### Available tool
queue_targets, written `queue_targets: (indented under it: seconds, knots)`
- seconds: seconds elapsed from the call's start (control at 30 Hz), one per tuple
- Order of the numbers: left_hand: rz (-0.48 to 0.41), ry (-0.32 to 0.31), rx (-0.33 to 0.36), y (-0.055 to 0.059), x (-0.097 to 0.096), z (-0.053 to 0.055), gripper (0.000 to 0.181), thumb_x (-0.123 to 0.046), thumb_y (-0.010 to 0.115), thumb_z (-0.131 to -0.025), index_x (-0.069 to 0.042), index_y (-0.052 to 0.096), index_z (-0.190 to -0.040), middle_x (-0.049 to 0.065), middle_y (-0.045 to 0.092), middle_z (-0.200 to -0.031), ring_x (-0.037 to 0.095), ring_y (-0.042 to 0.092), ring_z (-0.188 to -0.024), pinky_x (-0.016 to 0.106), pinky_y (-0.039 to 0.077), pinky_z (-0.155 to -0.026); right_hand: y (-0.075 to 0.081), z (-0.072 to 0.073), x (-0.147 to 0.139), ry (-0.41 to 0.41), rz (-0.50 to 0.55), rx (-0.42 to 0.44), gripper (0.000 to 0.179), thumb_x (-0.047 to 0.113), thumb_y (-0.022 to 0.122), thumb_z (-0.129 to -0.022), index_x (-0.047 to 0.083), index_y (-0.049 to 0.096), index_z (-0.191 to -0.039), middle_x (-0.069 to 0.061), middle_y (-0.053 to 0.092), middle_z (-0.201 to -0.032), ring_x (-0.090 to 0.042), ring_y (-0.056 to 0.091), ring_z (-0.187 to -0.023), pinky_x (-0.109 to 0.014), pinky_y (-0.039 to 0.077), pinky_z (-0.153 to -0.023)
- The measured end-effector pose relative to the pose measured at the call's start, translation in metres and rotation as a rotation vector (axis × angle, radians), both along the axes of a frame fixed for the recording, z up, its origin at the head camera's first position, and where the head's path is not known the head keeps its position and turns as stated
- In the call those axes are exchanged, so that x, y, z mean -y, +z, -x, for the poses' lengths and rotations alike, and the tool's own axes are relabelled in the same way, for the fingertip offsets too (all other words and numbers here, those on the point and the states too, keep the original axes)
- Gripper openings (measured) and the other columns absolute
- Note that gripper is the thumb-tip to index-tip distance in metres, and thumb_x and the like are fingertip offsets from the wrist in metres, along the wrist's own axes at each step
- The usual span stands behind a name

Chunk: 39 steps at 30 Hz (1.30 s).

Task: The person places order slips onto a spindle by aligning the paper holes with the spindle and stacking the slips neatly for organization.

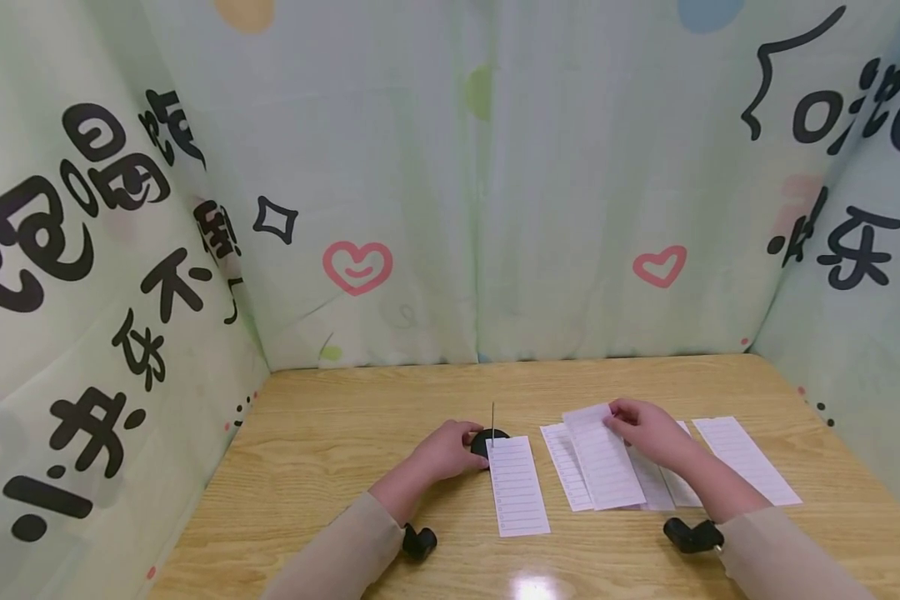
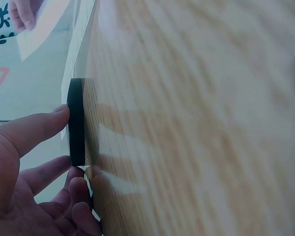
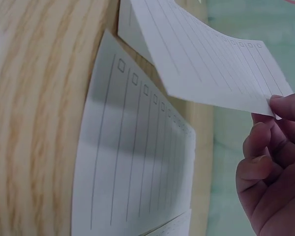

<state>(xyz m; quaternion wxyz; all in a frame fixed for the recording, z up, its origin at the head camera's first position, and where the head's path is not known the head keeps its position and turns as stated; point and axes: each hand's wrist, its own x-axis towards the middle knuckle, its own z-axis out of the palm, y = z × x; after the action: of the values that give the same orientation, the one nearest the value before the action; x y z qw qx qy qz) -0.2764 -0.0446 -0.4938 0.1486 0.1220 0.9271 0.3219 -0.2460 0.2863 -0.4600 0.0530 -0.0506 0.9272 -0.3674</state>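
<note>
Pale green curtains (image 1: 435, 167) hang behind a light wooden desk (image 1: 345, 400). On it, the left hand (image 1: 442, 452) pinches a round black base (image 1: 482, 442) between thumb and fingers. A thin pin (image 1: 492, 417) stands up from it. One lined card (image 1: 519, 492) lies with its top corner by the pin; I cannot tell if the pin goes through. Further right, the right hand (image 1: 648, 429) pinches a lifted card (image 1: 602, 462) by its top corner, over more cards (image 1: 746, 460). To do this well, I think it helps to pinch softly near the edge so the paper does not bend, and keep the base still. The base and pin look like the only holder, with at most that one card on it.
</note>
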Motion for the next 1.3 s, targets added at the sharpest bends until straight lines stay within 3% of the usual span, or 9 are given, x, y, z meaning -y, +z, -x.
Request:
queue_targets:
  seconds: [0.17, 0.5, 0.83, 1.3]
  knots:
    - [0.001, 0.007, 0.005, 0.0, 0.0, 0.0, 0.06, -0.028, 0.082, -0.082, -0.015, 0.059, -0.136, 0.009, 0.06, -0.117, 0.024, 0.057, -0.105, 0.046, 0.045, -0.099, 0.004, -0.001, 0.0, -0.015, 0.023, 0.001, 0.03, 0.023, 0.058, -0.102, -0.002, 0.059, -0.118, -0.011, 0.063, -0.1, -0.021, 0.056, -0.081, -0.035, 0.05, -0.07]
    - [0.003, 0.007, 0.008, 0.001, -0.001, 0.0, 0.06, -0.027, 0.083, -0.081, -0.015, 0.06, -0.135, 0.009, 0.061, -0.118, 0.025, 0.057, -0.106, 0.047, 0.045, -0.099, 0.007, -0.001, 0.006, -0.006, 0.11, -0.053, 0.023, 0.022, 0.059, -0.101, 0.001, 0.059, -0.11, -0.005, 0.058, -0.082, -0.024, 0.055, -0.078, -0.034, 0.045, -0.067]
    - [-0.011, 0.001, 0.012, 0.001, 0.0, 0.0, 0.06, -0.026, 0.083, -0.081, -0.014, 0.059, -0.136, 0.011, 0.061, -0.119, 0.026, 0.058, -0.107, 0.047, 0.045, -0.1, 0.013, -0.002, 0.024, -0.022, 0.289, -0.003, 0.022, 0.019, 0.057, -0.101, -0.001, 0.058, -0.112, -0.008, 0.055, -0.076, -0.028, 0.052, -0.073, -0.033, 0.044, -0.059]
    - [-0.007, -0.011, 0.001, 0.002, 0.001, -0.001, 0.059, -0.028, 0.082, -0.083, -0.014, 0.059, -0.136, 0.01, 0.061, -0.119, 0.024, 0.057, -0.104, 0.046, 0.045, -0.099, 0.014, 0.003, 0.05, 0.014, 0.348, 0.014, 0.021, 0.018, 0.059, -0.1, -0.001, 0.058, -0.108, -0.01, 0.055, -0.076, -0.025, 0.051, -0.069, -0.033, 0.045, -0.059]
